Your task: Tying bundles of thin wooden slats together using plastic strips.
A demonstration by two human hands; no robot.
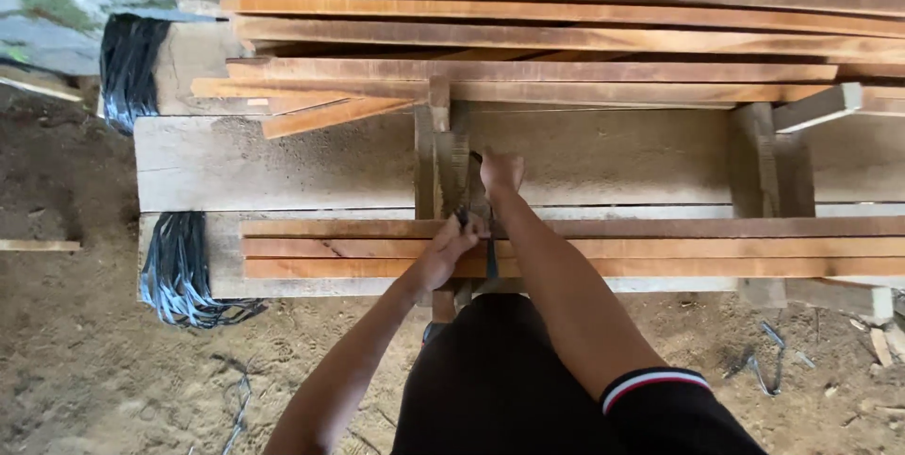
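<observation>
A bundle of long reddish wooden slats lies across a pale wooden bench. A thin black strap runs over the slats near the middle. My left hand rests on the front slats, fingers closed on a dark end of the strap. My right hand reaches further back over the bench, closed into a fist on the strap's other end beside an upright wooden post. My black shorts fill the bottom of the view.
A tall stack of slats lies behind the bench. Bunches of black straps hang at the bench's left end and further back. Dirt floor with strap scraps and wood offcuts.
</observation>
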